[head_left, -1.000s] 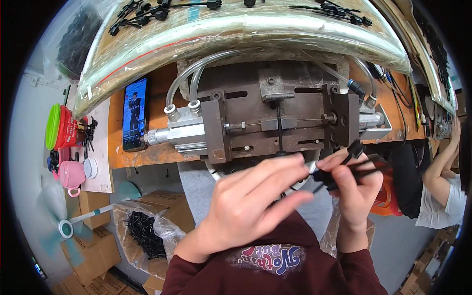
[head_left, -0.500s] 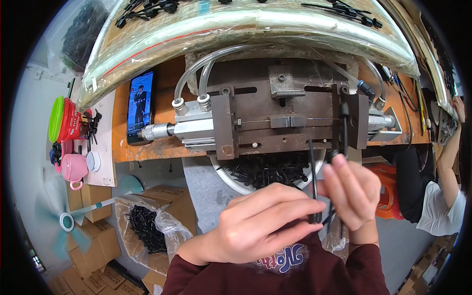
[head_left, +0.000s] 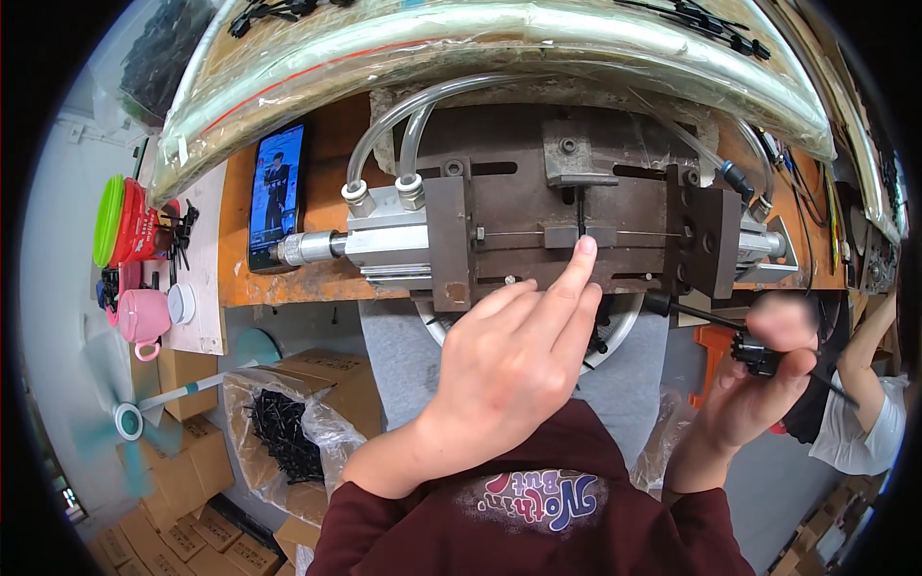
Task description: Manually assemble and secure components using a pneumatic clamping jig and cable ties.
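Observation:
My left hand (head_left: 514, 346) reaches over the front edge of the dark metal fixture (head_left: 499, 206). Its extended index fingertip rests against a thin black rod (head_left: 581, 209), which lies across the small grey centre block (head_left: 560, 236) toward the upper bracket (head_left: 576, 180). The rod's near end is hidden under my fingers. Off to the right, my right hand (head_left: 764, 384) is closed around several black plastic pieces; a ribbed black knob (head_left: 755, 354) and a black rod (head_left: 706, 315) stick out. Beneath my left hand, a white tub (head_left: 624, 336) of black parts is mostly covered.
Metal cylinders (head_left: 389, 245) with clear hoses (head_left: 384, 134) flank the fixture. A phone (head_left: 276, 197) stands left, near a pink mug (head_left: 144, 319). Below left sit a lined carton (head_left: 341, 384) of black parts and a fan (head_left: 129, 420). Another person's arm (head_left: 869, 360) shows far right.
My left hand has moved up and forward, bringing the rod onto the fixture's centre block. My right hand has moved away to the right with its black pieces.

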Motion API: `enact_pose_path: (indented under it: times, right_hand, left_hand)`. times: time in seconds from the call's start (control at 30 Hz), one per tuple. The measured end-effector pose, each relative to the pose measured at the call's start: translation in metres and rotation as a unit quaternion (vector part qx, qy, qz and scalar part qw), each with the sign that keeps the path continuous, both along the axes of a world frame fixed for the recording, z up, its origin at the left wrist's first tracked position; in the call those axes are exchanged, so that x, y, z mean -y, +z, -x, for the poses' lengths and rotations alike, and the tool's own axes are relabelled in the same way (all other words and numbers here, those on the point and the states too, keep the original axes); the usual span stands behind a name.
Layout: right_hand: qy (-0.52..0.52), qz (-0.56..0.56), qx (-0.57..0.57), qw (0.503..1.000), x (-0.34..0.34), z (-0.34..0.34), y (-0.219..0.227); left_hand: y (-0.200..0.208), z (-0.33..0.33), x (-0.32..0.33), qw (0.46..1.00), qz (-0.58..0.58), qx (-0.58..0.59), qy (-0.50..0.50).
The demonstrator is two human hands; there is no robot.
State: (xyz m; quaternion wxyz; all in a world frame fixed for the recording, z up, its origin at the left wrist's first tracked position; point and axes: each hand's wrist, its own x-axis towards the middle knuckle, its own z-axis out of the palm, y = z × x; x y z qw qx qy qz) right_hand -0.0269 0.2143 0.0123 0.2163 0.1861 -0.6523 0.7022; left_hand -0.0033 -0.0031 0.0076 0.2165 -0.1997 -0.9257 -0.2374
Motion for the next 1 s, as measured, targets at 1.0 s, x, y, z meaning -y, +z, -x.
enact_pose_path:
  times: [1.0]
  right_hand:
    - [0.082,0.109,0.251,0.958,0.022,-0.009,0.011]
  left_hand:
    - [-0.002,0.0,-0.002,1.0,-0.005,-0.025,0.018]
